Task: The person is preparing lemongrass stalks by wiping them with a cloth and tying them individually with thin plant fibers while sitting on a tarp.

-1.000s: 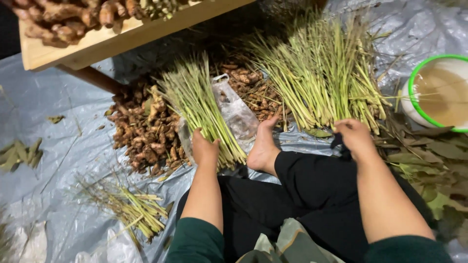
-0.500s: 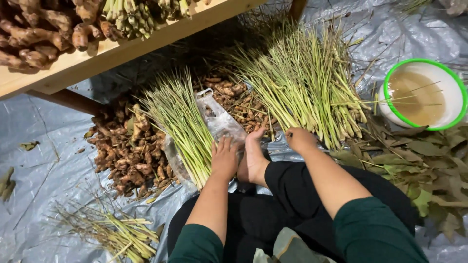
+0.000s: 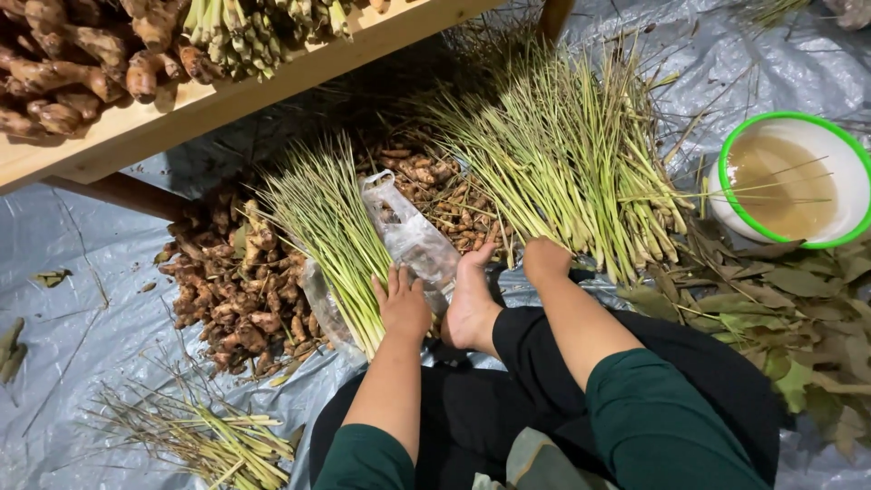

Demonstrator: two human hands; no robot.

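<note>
Left hand [image 3: 402,304] lies flat, open, on the lemongrass bundle [image 3: 327,231] — press the butts level; right hand [image 3: 544,260] curls shut beside the bigger lemongrass heap [image 3: 562,154].

Bare tarp [image 3: 63,299] lies open at the left. Ahead, the root pile [image 3: 231,290], small bundle [image 3: 327,227], bag [image 3: 413,236] and big bundle [image 3: 562,172] block the way; the bench [image 3: 209,100] overhangs far, bowl [image 3: 794,177] and leaves [image 3: 780,308] crowd the right.
</note>
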